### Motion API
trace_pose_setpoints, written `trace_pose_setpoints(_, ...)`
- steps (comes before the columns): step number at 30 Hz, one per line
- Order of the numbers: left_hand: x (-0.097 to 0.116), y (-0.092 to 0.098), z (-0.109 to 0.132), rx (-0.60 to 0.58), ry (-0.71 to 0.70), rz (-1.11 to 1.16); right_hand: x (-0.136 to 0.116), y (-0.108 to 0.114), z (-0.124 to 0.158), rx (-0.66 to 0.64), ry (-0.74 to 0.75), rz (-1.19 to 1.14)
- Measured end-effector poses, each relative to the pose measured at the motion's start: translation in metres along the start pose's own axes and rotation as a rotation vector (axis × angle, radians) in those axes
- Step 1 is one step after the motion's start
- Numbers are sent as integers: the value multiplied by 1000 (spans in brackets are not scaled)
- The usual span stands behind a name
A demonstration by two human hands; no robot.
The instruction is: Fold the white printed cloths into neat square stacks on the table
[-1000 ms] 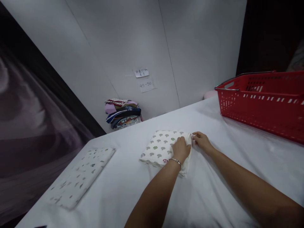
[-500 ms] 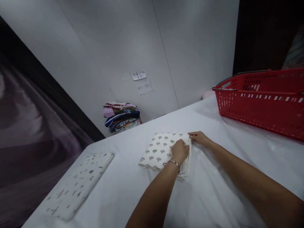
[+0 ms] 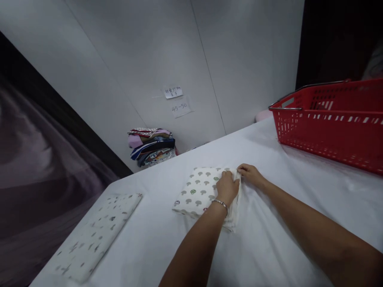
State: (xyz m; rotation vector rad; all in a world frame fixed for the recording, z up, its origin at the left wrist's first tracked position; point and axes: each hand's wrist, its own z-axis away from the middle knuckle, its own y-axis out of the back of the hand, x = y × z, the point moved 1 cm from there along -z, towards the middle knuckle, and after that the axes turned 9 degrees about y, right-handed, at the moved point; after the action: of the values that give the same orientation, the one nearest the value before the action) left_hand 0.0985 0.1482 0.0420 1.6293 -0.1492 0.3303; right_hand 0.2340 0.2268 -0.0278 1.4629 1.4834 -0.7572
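A folded white cloth (image 3: 199,189) printed with grey, green and red mushrooms lies on the white-covered table (image 3: 143,247). My left hand (image 3: 227,186), with a bracelet at the wrist, rests on the cloth near its right edge, fingers curled on the fabric. At the cloth's far right corner, my right hand (image 3: 250,174) pinches the edge between thumb and fingers. Layers of the fold show along the right side, partly behind my left hand.
A second folded white cloth (image 3: 98,235) with small dark prints lies at the left. The red basket (image 3: 329,129) stands at the right. Beyond the far edge is a pile of folded clothes (image 3: 152,145) by the wall, which bears paper notes (image 3: 179,107).
My right hand's fingers have bent into a closer pinch on the cloth's corner. My left hand stays almost in place. The view has shifted slightly.
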Motion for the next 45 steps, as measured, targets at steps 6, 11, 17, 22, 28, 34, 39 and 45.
trace_pose_setpoints(6, 2, -4, -9, 11, -7, -21, -9, 2, 0, -67, 3, -15)
trace_pose_setpoints(11, 0, -5, -3, 8, -10, 14, -10, 0, 0, -61, 29, 50)
trace_pose_setpoints(17, -2, -2, 10, 18, -24, -5, -13, 3, 3, -51, 113, 191)
trace_pose_setpoints(22, -6, 3, 23, -17, 16, -71, -14, 7, 5, -113, 144, 237)
trace_pose_setpoints(28, -7, 1, 39, -15, -41, -100, -15, 5, 6, -47, 129, 341)
trace_pose_setpoints(34, -11, 2, 49, -8, -62, -94, -18, 5, 8, -70, 142, 371)
trace_pose_setpoints(39, -15, 4, 47, -1, 17, -31, -19, 6, 9, -80, 136, 372)
trace_pose_setpoints(45, -11, 5, 35, -52, 70, -66, -18, 5, 9, -78, 104, 389)
